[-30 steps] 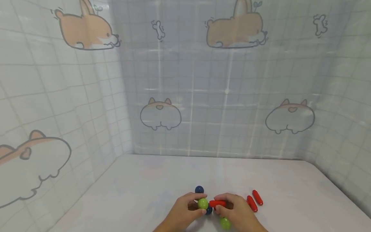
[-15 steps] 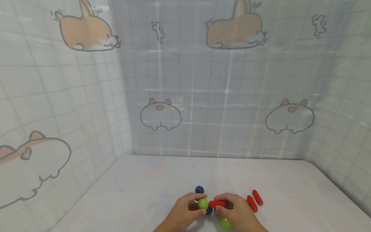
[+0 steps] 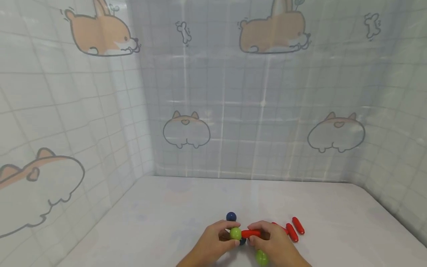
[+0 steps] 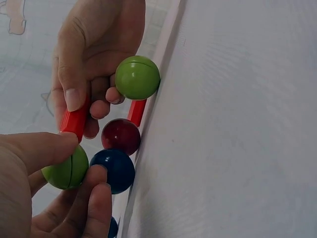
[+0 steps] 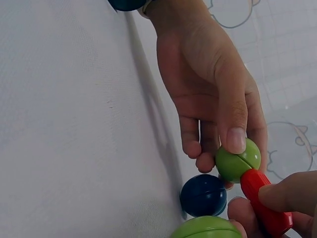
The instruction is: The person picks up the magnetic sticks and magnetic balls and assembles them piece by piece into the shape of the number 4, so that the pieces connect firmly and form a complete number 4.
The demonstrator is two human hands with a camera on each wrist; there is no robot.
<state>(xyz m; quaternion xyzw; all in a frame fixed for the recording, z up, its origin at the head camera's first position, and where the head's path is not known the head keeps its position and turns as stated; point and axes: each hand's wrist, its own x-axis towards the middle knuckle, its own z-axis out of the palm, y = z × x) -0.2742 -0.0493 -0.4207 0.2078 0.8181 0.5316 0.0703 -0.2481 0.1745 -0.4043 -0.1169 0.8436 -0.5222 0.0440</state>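
Note:
My left hand pinches a glossy green ball between thumb and fingers. A short red rod is gripped by my right hand, and its tip meets the ball's side. In the right wrist view, the rod angles away from the seam of the held ball. Close below the hands lie a blue ball, a dark red ball and a second green ball. Another blue ball sits just beyond my left fingertips.
Two red rods lie side by side on the white tabletop, right of my right hand. Part of another red rod shows behind that hand. A tiled, dog-patterned curtain stands around the back and sides.
The small gap between the green ball and the red rod has closed, so they now meet. Both hands keep their grips. The head view has shifted slightly.

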